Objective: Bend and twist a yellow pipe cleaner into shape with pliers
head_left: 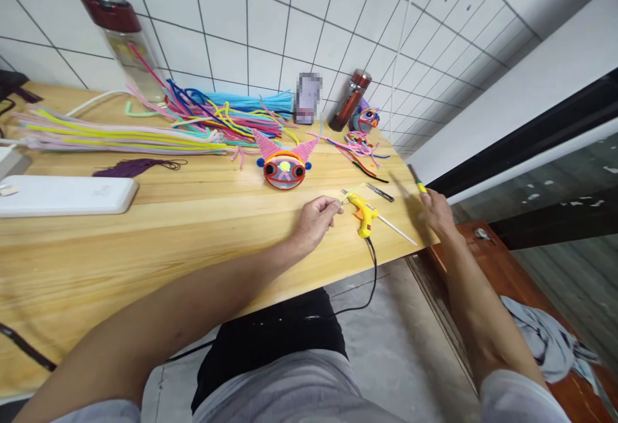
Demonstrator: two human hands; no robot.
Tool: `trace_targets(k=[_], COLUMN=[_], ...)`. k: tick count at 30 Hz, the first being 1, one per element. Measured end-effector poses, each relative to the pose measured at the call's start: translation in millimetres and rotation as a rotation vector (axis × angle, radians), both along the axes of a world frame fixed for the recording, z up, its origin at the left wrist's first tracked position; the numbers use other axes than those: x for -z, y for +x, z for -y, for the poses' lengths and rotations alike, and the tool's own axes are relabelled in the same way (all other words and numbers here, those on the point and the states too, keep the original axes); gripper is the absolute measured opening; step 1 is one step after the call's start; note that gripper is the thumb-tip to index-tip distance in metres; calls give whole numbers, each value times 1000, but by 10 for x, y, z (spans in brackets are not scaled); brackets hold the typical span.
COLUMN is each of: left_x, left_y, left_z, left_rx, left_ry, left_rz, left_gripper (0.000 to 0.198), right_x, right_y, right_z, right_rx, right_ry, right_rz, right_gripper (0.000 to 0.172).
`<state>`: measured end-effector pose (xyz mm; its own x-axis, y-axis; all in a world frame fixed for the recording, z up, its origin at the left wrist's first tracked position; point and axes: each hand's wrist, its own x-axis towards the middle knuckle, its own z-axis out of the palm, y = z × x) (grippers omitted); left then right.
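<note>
My left hand (pixel 316 220) is closed in a pinch over the table. Between its fingertips is the end of a short pale yellow pipe cleaner (pixel 356 189), which reaches right above the nozzle of a yellow glue gun (pixel 367 217). The glue gun lies on its side with a white glue stick (pixel 398 230) out of its back. At the table's right edge my right hand (pixel 437 214) is wrapped round a tool with a yellow and dark handle (pixel 421 187); its kind is unclear. Beyond my left hand sits a pipe-cleaner animal head (pixel 284 170) with pink ears.
Small black snips (pixel 381 192) lie behind the glue gun. Bundles of coloured pipe cleaners (pixel 130 136), a phone (pixel 308 98), a red flask (pixel 351 99) and another decorated figure (pixel 365 120) line the back. A white power bank (pixel 67 195) is at left. The black cord (pixel 375 275) hangs off the front edge.
</note>
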<state>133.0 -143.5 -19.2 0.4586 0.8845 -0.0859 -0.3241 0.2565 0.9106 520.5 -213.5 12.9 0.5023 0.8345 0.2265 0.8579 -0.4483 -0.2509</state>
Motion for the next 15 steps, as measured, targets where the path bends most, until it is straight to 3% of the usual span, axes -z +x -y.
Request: trace_targets(k=[4,6,9,12,15], left_x=[-70,-108,-173,-260,-369], left_y=[-2,-3,-6,-7,-13], left_z=[9,34,100,165,196], left_rx=[20,32,49,38,7], left_ry=[-53,-74,-59,-33,-33], left_rz=[40,73,130,185,217], left_gripper=[13,14,18,17,15], right_x=[-357,-527,-688,-713,-668], right_y=[-313,-633,-1222,-1718,-1997], right_z=[445,647,852,917,902], right_rx=[-32,-124,-168,-188,-225], right_ry=[294,400,254,33,-68], right_rz=[-258,-512,-861,-928,-964], right_gripper=[73,65,48,46,44])
